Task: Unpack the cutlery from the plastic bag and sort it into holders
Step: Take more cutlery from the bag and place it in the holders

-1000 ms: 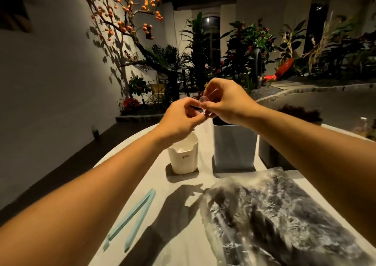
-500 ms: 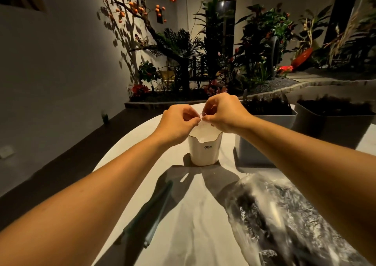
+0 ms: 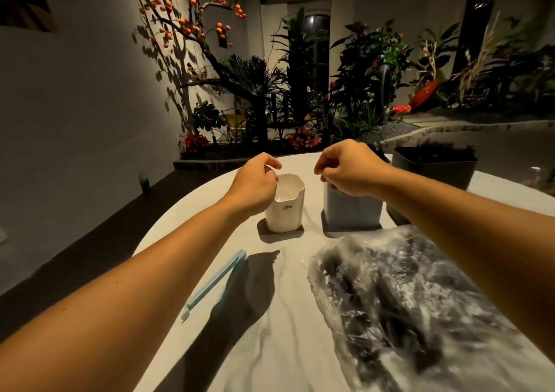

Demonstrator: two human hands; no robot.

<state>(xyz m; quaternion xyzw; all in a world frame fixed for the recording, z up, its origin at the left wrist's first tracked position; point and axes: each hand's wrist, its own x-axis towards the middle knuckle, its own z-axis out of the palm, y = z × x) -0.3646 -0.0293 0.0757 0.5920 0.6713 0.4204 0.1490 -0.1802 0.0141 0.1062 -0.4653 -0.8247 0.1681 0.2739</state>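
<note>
The left hand (image 3: 255, 183) is in the middle of the frame, just above the rim of the white holder (image 3: 285, 208), and its grip is a pinch of thumb and finger on a small pale thing (image 3: 270, 168) which is too small and blurred to identify. The right hand (image 3: 350, 168) is a little to the right of it, over the grey holder (image 3: 351, 211); its fingers are curled in, but whether this grip holds something I cannot tell. The two hands are apart, with a gap between them. The white holder stands upright on the table (image 3: 285, 301) on a small dark mat, and it has small dark lettering on its front. The grey holder stands just beside it on the right, also upright. A third holder (image 3: 435, 166), dark and wider, stands behind at the right of the frame, partly hidden by the right forearm. The plastic bag (image 3: 405, 295) lies flat in the lower right of the frame, near the grey holder, with dark cutlery inside that is blurred. A light blue clip (image 3: 214, 283) lies on the table in the lower middle left, partly behind the left forearm. Plants (image 3: 360, 76) fill the upper part of the frame behind the table.
</note>
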